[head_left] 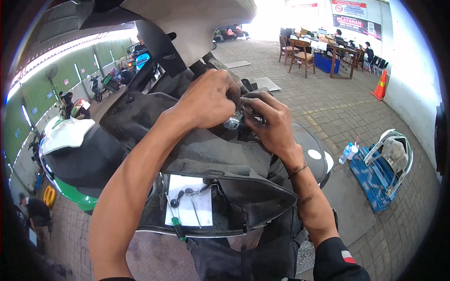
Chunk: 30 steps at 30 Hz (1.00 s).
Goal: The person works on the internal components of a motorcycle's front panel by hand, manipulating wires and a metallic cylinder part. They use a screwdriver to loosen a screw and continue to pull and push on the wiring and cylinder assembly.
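Both hands work close together at the exposed front of a scooter with dark, dusty body panels point(225, 154). My left hand point(211, 98) has its fingers curled at a small silver metal part point(233, 122); what is inside them is hidden. Just to its right, my right hand point(269, 114) has bent fingers around the same spot, their tips partly hidden. Below, a white paper point(204, 213) lies on the scooter with a green-handled screwdriver point(177, 227), a metal rod and small dark parts on it. A pale panel point(206, 23) overhangs the hands.
Seat with white panel point(70, 133) at left; blue pallet point(363, 180) with removed fairing and bottles at right. Orange cone point(379, 86), wooden chairs and tables point(300, 56) with people farther back. Other scooters and people, one bent over point(35, 210), along the left.
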Tool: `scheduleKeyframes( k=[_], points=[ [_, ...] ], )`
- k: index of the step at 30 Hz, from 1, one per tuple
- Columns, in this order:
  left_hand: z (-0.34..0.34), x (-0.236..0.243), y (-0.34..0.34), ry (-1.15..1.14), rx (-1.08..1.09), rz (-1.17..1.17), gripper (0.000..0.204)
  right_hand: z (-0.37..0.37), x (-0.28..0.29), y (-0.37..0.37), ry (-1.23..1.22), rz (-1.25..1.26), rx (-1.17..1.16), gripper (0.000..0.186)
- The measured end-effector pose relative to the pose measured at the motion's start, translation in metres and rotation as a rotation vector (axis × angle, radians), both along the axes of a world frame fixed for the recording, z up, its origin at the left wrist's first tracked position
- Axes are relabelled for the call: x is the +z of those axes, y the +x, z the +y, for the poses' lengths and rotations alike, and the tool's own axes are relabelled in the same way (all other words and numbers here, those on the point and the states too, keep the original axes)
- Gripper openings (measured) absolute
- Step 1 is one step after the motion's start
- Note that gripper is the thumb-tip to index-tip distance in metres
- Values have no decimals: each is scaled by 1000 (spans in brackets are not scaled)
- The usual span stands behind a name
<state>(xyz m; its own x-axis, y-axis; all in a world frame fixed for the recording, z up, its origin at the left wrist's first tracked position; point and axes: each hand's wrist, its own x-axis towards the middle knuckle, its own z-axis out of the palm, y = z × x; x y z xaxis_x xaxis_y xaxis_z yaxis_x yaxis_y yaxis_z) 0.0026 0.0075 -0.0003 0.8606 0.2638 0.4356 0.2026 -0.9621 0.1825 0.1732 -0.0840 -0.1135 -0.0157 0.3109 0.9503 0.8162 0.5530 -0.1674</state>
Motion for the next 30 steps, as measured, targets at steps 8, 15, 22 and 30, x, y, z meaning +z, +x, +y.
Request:
scheduleKeyframes(
  k=[8, 15, 22, 30],
  points=[
    [-1, -1, 1, 31, 3, -13, 36, 4, -5, 13, 38, -99, -23, 36],
    [0, -2, -1, 68, -19, 9, 39, -2, -1, 19, -22, -162, -33, 45],
    [-9, 5, -7, 37, 52, 66, 40, -6, 6, 21, -110, -178, 0, 47],
    [1, -1, -5, 27, 22, 12, 41, -4, 4, 23, -113, -137, 39, 46]
  ],
)
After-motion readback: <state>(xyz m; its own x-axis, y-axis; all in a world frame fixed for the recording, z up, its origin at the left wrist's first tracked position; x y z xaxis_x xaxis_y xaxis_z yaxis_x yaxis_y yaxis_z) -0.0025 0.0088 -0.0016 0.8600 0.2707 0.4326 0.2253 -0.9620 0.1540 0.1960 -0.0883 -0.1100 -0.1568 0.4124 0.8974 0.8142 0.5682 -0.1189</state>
